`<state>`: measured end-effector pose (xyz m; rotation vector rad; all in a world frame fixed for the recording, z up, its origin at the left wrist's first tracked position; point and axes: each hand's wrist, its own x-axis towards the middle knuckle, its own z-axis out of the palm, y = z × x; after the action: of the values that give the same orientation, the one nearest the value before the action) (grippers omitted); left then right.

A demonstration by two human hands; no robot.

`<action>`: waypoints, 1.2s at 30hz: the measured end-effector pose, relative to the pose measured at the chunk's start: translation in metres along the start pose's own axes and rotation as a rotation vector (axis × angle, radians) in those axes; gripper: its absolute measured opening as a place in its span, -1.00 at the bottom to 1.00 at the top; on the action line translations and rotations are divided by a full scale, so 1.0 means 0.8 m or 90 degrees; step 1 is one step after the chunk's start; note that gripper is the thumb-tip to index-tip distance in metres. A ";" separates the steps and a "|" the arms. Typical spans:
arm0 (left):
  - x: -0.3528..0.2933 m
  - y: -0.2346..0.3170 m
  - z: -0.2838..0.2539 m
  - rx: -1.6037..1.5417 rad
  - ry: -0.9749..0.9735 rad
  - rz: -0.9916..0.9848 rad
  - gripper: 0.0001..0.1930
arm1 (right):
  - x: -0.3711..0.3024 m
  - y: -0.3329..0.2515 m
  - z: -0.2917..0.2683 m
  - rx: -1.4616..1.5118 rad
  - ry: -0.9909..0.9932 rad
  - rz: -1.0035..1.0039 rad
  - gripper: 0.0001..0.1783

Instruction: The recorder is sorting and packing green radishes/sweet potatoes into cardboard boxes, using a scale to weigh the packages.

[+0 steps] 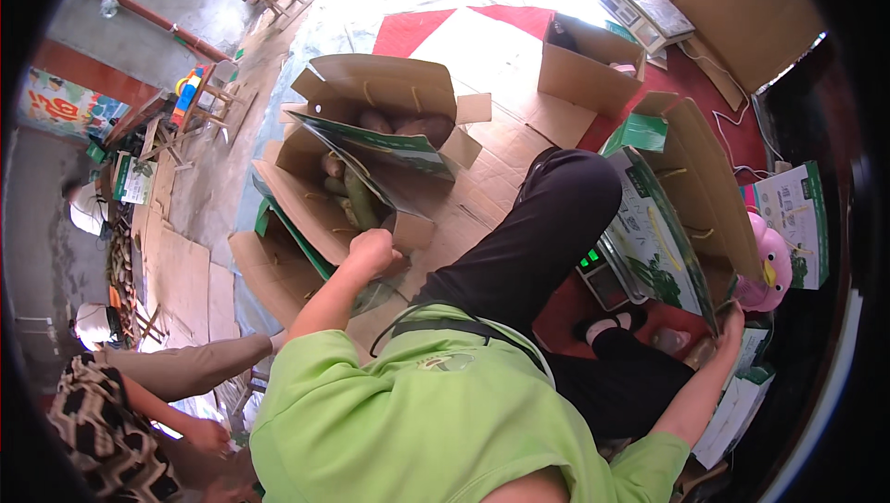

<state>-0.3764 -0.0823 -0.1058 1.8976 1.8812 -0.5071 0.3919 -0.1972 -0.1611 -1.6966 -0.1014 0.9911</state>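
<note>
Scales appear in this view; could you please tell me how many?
2: a green-lit scale partly covered by the carton at the right hand; a white scale, upper right. Others may be hidden.

We see matt, bare cardboard on the brown carton [295,190], a smoother printed paper face on the green-and-white carton [649,236], soft matt cloth in the shirt [417,429] and trousers [533,234], and plain wood in the stool [219,115].

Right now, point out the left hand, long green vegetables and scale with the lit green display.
Left hand [374,251]: head view, on the back of the hand.
Long green vegetables [360,199]: head view, on the largest one's side.
Scale [607,286]: head view, on the panel below the display.
</note>
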 end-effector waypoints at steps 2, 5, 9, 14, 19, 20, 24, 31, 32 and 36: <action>-0.019 0.023 -0.043 0.025 -0.012 0.008 -0.67 | -0.011 -0.012 0.014 -0.074 -0.056 0.020 -0.74; -0.037 0.066 -0.118 -0.148 0.066 0.103 -0.70 | -0.015 -0.013 0.009 -0.051 -0.045 0.011 -0.75; -0.002 0.093 -0.156 -0.188 0.299 0.270 -0.69 | -0.013 -0.014 0.002 -0.069 -0.040 0.011 -0.75; 0.108 0.137 -0.137 -0.395 0.433 0.293 -0.42 | -0.017 -0.014 0.013 -0.038 -0.070 0.017 -0.75; 0.161 0.169 -0.141 0.115 0.388 0.111 -0.46 | -0.023 -0.013 0.012 -0.073 -0.045 0.013 -0.75; 0.175 0.168 -0.145 0.143 0.241 0.051 -0.53 | -0.022 -0.015 0.016 -0.065 -0.038 0.017 -0.75; 0.219 0.155 -0.122 0.087 0.033 -0.051 -0.76 | -0.020 -0.017 0.013 -0.092 -0.030 0.021 -0.74; 0.227 0.153 -0.104 -0.162 0.143 -0.151 -0.78 | -0.046 -0.020 0.039 -0.117 0.039 -0.009 -0.72; 0.233 0.150 -0.098 -0.245 0.178 -0.197 -0.77 | -0.050 -0.022 0.041 -0.114 0.038 -0.008 -0.72; 0.248 0.131 -0.079 -0.175 0.171 -0.160 -0.76 | -0.048 -0.022 0.037 -0.082 0.037 -0.008 -0.73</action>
<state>-0.2705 0.1191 -0.1539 1.6237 2.2452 -0.0569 0.3548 -0.1880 -0.1264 -1.8390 -0.1410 0.9416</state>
